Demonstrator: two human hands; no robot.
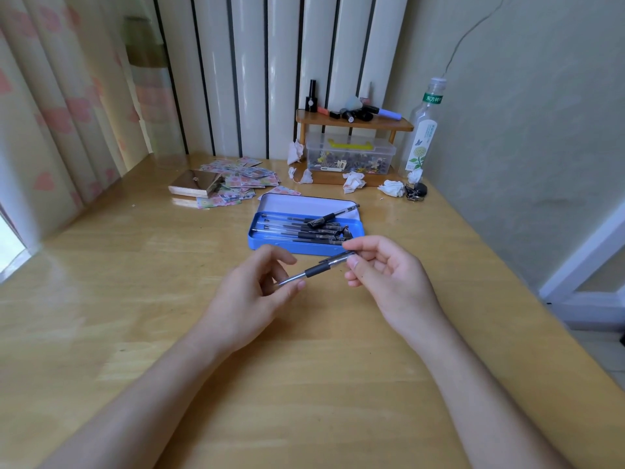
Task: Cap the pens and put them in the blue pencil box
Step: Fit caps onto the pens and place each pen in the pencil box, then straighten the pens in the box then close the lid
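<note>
A clear pen with a black grip (316, 269) hangs slanted above the table, held at both ends. My left hand (257, 292) pinches its lower left end; my right hand (389, 275) pinches its upper right end, where a dark cap or clip shows. Just behind the hands lies the open blue pencil box (270, 247), lid tipped back, with several black-gripped pens lying in it. One pen (333, 216) rests across the others, leaning on the lid.
Wooden table (169, 299) with a wall on the right. At the back: a gold case (196, 186) on scattered flowered cards, crumpled tissues (353, 182), a clear storage box (350, 154) under a small wooden shelf, a glass bottle (422, 130), keys (417, 191).
</note>
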